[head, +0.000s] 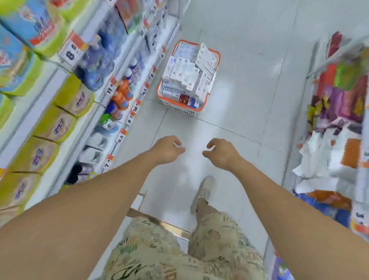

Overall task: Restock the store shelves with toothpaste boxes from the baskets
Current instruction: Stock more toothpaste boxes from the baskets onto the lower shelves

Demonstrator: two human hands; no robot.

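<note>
your left hand (pixel 168 149) and right hand (pixel 221 152) hang out in front of you over the white tiled floor (pixel 251 95), near each other but apart, fingers loosely curled and holding nothing. the orange-rimmed shopping basket (pixel 217 55) sits on the floor well ahead of both hands, just beside the foot of the shelving on your left (pixel 106 96). it is heaped above its rim with toothpaste boxes (pixel 187 74), mostly white ones lying at mixed angles, with a red and blue box at the near end. the left shelves carry bottles (pixel 122 95) behind price tags (pixel 120 138), and green-and-blue packs (pixel 19 53) higher up. your right shoe (pixel 204 191) is planted below the hands.
</note>
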